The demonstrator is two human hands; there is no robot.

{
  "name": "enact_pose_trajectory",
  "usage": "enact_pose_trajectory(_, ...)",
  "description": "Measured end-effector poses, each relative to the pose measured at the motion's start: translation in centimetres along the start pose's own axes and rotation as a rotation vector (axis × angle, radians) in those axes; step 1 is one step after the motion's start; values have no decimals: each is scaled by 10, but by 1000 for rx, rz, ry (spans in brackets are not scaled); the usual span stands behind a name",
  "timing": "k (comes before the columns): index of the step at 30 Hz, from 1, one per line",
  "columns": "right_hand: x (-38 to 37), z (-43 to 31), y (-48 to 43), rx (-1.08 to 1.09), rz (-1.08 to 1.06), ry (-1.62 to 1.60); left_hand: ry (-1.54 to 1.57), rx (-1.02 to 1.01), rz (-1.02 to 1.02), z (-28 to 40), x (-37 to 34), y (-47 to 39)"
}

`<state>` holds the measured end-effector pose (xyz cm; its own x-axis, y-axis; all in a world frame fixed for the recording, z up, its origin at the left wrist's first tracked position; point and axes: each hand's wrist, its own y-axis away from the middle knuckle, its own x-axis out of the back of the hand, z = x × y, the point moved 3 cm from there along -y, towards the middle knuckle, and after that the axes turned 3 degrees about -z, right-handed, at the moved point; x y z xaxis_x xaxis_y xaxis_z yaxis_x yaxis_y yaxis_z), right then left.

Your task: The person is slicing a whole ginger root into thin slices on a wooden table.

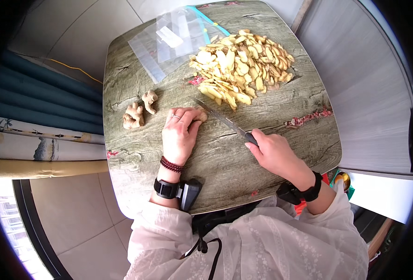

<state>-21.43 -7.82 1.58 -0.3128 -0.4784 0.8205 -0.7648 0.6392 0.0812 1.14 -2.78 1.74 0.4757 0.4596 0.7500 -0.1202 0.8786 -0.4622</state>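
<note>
My left hand [182,131] presses a piece of ginger root [202,114] against the wood-patterned table [213,175]; most of the piece is hidden under the fingers. A kitchen knife [224,119] is held by its dark handle in my right hand [274,150]. Its blade points up and left, with the tip just above the ginger piece; whether it touches the ginger I cannot tell. Beyond the knife lies a large heap of ginger slices [243,66]. Left of my left hand rest two whole ginger roots, a larger one [133,116] and a smaller one [150,101].
A clear plastic zip bag [178,38] with a turquoise edge lies flat at the table's far side, partly under the heap. A dark teal and patterned curtain [45,105] hangs at the left. Grey panelling [363,87] stands close to the table's right edge.
</note>
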Motion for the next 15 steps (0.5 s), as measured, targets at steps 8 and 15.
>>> enact_pose_trajectory(8, 1, -6, -14, 96, 49, 69, -93, 2, -2, 5, -3, 1)
enact_pose_trajectory(15, 18, 4, -12, 52, 48, 98, -123, -44, 16, 10, -7, -2)
